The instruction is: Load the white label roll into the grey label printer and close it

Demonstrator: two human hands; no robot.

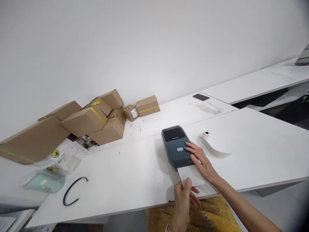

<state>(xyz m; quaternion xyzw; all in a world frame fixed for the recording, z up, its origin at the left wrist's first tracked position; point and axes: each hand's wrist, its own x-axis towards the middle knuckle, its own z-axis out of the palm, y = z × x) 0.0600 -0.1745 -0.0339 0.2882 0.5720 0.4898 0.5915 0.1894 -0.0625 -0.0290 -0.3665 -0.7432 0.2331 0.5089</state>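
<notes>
printer [174,143] on counter [135,174] | right hand [200,158] flat on top, released | left hand [183,193] pinching label [193,176] — I judge: brace printer, pull label straight, evenly

Bare left hand [183,197] and right hand [202,162], mustard-yellow garment [213,216]
Both hands are uncovered, and so are the forearms as far as the picture's edge. The garment, creased in soft folds, bears a darker printed pattern and a pale dotted strip running down it; its cut cannot be told.
</notes>
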